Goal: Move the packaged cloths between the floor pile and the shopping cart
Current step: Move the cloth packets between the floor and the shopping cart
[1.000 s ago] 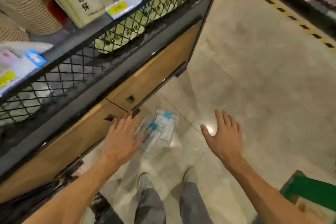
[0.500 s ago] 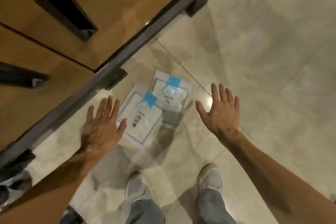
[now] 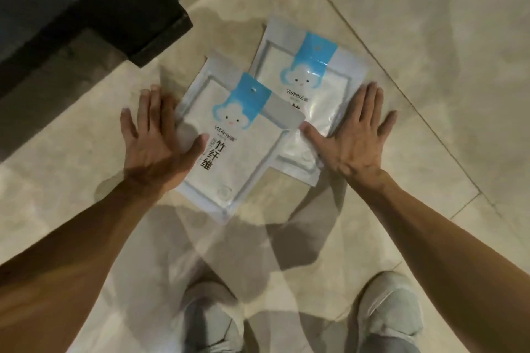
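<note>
Two overlapping cloth packets (image 3: 229,146) are flanked on the floor (image 3: 430,37) by the left hand (image 3: 156,137) and right hand (image 3: 352,137), fingers spread flat, nothing gripped.

Looked from head height, leaning forward and almost straight down onto the tiled floor (image 3: 430,37). Sat close above two packaged cloths (image 3: 229,152) at centre, with left hand (image 3: 156,142) at 9 o'clock and right hand (image 3: 354,137) at 3 o'clock. Caught both shoes (image 3: 387,312) at 6 o'clock and a dark shelf base (image 3: 114,8) at 11 o'clock. Single view only, nothing shared with another.
</note>
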Motion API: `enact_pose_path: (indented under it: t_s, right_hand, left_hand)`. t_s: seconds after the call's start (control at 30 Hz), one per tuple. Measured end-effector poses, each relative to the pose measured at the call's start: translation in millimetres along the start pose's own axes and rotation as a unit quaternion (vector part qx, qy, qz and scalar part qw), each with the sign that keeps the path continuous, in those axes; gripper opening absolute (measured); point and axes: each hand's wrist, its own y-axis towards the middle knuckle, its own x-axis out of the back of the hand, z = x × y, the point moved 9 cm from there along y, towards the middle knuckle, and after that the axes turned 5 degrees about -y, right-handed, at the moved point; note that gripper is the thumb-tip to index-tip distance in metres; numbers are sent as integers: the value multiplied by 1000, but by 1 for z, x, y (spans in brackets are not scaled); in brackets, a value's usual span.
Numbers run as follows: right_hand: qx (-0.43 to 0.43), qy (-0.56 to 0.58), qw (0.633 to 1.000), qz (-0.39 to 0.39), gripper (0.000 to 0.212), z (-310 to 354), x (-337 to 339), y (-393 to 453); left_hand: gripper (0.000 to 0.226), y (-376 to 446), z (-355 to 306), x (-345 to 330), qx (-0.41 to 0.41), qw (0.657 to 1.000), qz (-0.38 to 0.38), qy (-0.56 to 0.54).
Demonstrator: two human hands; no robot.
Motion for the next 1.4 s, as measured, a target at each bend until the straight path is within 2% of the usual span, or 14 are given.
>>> enact_pose_path:
  t_s: [0.1, 0.17, 0.3, 0.47, 0.5, 0.57, 0.6, 0.63, 0.73, 0.8, 0.97, 1.2, 1.33, 1.4]
  right_hand:
    - [0, 36, 999, 0, 137, 2, 3, 2]
    - [10, 77, 997, -16, 130, 7, 10, 5]
    - [-39, 164, 986, 13, 111, 13, 15, 16]
    - [-81, 208, 974, 34, 50, 8, 28, 18]
    - [-98, 278, 954, 48, 38, 4, 28, 17]
    - [-144, 460, 870, 99, 25, -4, 27, 13]
    - [-156, 516, 835, 113, 27, -8, 30, 11]
    - [-155, 534, 823, 118, 30, -11, 36, 10]
    - [-149, 539, 822, 114, 37, -24, 63, 7]
    - [-165, 568, 799, 109, 35, -37, 84, 4]
    - [-156, 588, 781, 139, 23, -58, 150, -13]
    - [-119, 592, 782, 156, 14, -65, 279, -42]
    - [-116, 593, 780, 162, 14, -65, 355, -63]
    - [-107, 591, 783, 162, 9, -61, 399, -77]
  left_hand:
    - [89, 2, 4, 8, -10, 997, -35, -64]
    - [82, 5, 5, 20, -1, 993, -51, -107]
    - [76, 7, 3, 27, 59, 985, 18, -162]
    - [44, -1, -3, 34, 122, 942, 75, -305]
    - [38, -1, -3, 35, 141, 924, 81, -347]
    - [29, -4, 0, 36, 178, 877, 96, -436]
    - [28, -7, 0, 38, 188, 856, 102, -470]
    - [26, -10, -3, 41, 192, 840, 109, -496]
    - [14, -19, -13, 55, 215, 800, 88, -554]
    - [8, -25, -18, 71, 249, 780, 39, -573]
    - [24, -45, -42, 120, 269, 768, 26, -580]
    - [20, -63, -83, 228, 294, 742, 14, -603]
    - [28, -77, -106, 309, 284, 762, -3, -582]
    - [24, -88, -115, 351, 289, 756, 7, -587]
